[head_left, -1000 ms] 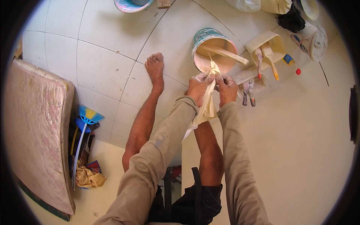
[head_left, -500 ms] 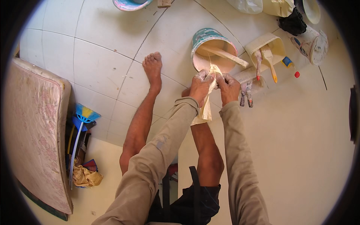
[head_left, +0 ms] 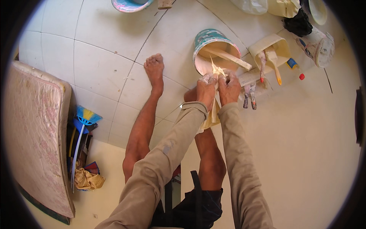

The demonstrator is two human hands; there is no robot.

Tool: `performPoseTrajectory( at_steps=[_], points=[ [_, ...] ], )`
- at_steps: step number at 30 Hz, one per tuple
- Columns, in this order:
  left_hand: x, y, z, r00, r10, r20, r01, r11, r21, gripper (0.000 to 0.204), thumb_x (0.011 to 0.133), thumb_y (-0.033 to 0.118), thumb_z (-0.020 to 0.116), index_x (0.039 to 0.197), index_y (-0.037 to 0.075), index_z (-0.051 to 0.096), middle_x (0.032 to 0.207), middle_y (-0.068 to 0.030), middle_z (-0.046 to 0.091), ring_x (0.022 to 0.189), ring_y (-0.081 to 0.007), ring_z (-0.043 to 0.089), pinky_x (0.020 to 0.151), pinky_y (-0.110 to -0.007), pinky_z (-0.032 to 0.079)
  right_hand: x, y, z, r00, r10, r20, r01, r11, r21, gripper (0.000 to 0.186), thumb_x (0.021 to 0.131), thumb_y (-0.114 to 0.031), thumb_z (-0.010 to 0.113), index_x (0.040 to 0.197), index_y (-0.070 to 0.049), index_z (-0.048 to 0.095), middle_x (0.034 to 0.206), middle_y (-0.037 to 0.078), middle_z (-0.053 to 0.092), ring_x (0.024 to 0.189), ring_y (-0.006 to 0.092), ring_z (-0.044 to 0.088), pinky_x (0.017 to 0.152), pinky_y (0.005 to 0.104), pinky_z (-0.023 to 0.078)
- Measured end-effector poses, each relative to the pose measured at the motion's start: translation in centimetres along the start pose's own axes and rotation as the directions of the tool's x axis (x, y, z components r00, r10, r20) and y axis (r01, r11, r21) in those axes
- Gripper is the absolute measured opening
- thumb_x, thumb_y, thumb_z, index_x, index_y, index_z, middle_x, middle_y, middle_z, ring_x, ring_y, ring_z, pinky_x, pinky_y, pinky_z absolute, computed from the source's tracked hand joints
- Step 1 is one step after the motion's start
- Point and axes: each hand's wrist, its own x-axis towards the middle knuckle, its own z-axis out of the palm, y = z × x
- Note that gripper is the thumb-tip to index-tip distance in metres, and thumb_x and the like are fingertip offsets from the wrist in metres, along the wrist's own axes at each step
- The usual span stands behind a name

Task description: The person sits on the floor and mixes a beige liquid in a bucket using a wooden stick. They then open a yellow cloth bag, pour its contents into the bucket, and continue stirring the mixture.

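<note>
In front of my right leg, my left hand (head_left: pixel 206 91) and my right hand (head_left: pixel 229 90) are close together, fingers pinched on a cream-coloured cloth-like piece (head_left: pixel 217 70). Its gathered, twisted end pokes up between the fingertips, while the loose part hangs below the wrists. Whitish residue coats the fingers. Just beyond, a teal bucket (head_left: pixel 209 36) leans toward me, with pale pink material inside. A flat wooden stick (head_left: pixel 228 57) lies across its mouth. I cannot tell whether the piece is fabric or thin plastic.
Right of the bucket, a cream container (head_left: pixel 283 44) holds brushes, including a yellow-handled paintbrush (head_left: pixel 273 59). Nearby lie a small red-capped bottle (head_left: pixel 292 63) and a paint-smeared tub (head_left: pixel 324 49). At left are a mattress (head_left: pixel 36 133) and a blue broom (head_left: pixel 87 115).
Both hands have turned slightly and come closer together on the cream piece. Its gathered end now stands up more sharply, and the hanging part has shifted right.
</note>
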Motion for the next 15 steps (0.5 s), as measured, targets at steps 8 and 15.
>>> performPoseTrajectory(
  at_steps=[8,15],
  points=[
    [-0.3,1.3,-0.1,0.990,-0.139,-0.015,0.130,0.952,-0.277,0.027,0.096,0.016,0.055,0.114,-0.003,0.055,0.105,-0.0109,0.061,0.090,-0.0185,0.061,0.075,-0.032,0.051,-0.1,-0.6,0.4,0.988,0.151,-0.016,-0.140,0.951,0.275,0.026,0.080,-0.012,0.064,0.101,0.002,0.065,0.082,0.006,0.061,0.072,0.0138,0.052,0.067,0.0292,0.045],
    [0.4,0.7,-0.5,0.984,-0.175,-0.010,0.160,0.919,-0.360,0.021,0.092,0.013,0.060,0.108,-0.001,0.057,0.096,-0.0105,0.062,0.081,-0.0185,0.062,0.067,-0.033,0.053,-0.6,-1.3,-0.3,0.997,0.065,0.050,-0.077,0.960,0.269,0.024,0.083,-0.016,0.064,0.094,0.005,0.066,0.089,0.012,0.063,0.081,0.0212,0.059,0.076,0.0326,0.046]
  ],
)
